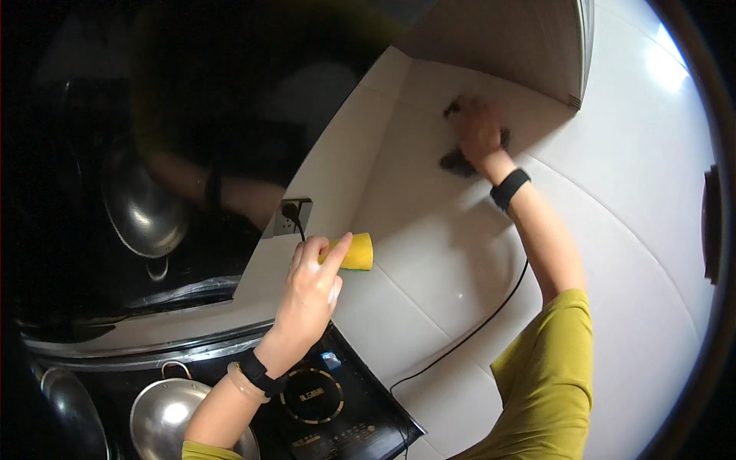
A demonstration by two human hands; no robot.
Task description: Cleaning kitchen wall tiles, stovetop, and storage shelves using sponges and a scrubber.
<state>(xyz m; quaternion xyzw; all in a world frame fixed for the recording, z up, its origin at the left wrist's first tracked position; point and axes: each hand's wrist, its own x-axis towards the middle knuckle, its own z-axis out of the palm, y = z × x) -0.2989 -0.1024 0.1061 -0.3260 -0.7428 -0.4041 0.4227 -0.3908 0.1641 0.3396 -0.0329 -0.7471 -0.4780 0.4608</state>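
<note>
My left hand [313, 276] grips a yellow sponge [359, 252] with a green scouring layer on its underside. It is raised above the back corner of a black induction cooktop [345, 397], in front of the wall. Farther up on the right, my right hand [478, 129] is flat over a dark cloth [458, 163] against the pale tiled wall [425, 224]. Motion blurs this hand, and its fingers hide most of the cloth. Both wrists wear black bands.
A steel wok [167, 417] stands left of the cooktop, partly behind my left forearm. A plugged-in socket [293, 217] sits beside a glossy black panel [190, 115]. A black cable [460, 342] hangs along the tiles. A cabinet [500, 43] juts out above.
</note>
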